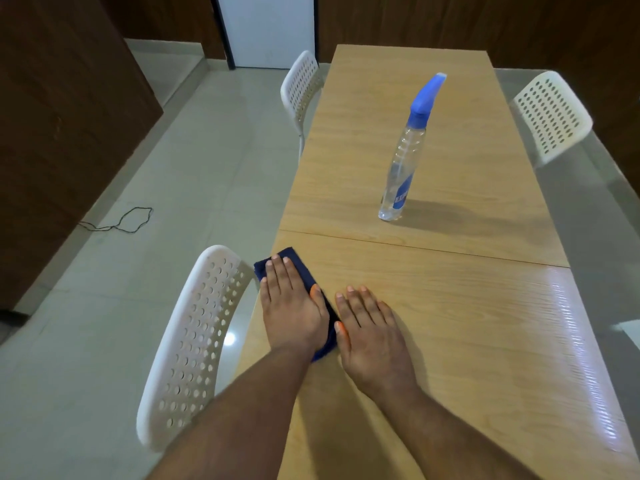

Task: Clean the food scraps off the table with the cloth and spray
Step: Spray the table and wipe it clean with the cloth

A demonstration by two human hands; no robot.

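A dark blue cloth (300, 268) lies flat at the left edge of the light wooden table (450, 306). My left hand (292, 304) presses down on it with straight fingers, covering most of it. My right hand (372, 327) rests flat on the bare tabletop just right of the cloth, its thumb touching the cloth's edge. A clear spray bottle (403, 161) with a blue nozzle stands upright further up the table, well beyond both hands. I see no food scraps on the table.
A white perforated chair (194, 341) stands at the table's left side near my left arm. Another (299, 88) stands further along, and a third (552, 116) on the right. A black cord (128, 221) lies on the tiled floor.
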